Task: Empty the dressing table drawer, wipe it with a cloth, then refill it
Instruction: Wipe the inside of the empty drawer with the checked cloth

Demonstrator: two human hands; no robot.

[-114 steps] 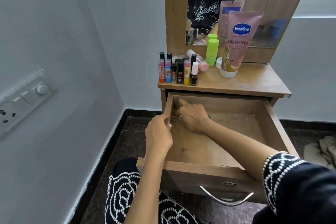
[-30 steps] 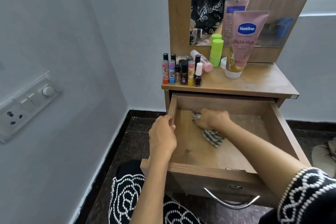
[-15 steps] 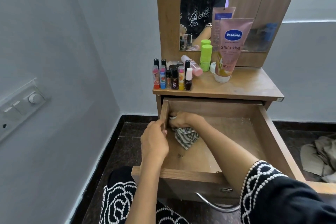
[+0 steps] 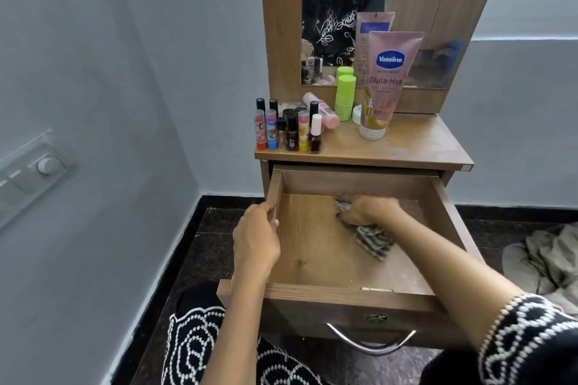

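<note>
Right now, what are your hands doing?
Left hand grips drawer side. Right hand presses cloth inside drawer. Nothing blocking.

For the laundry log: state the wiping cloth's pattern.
Dark and pale grey stripes on the cloth; head view.

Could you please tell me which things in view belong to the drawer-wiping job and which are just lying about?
In the job: drawer, striped cloth, right hand pressing it, left hand gripping the drawer's side, small bottles, Vaseline tube.

Lying about: crumpled fabric on floor, wall switch.
</note>
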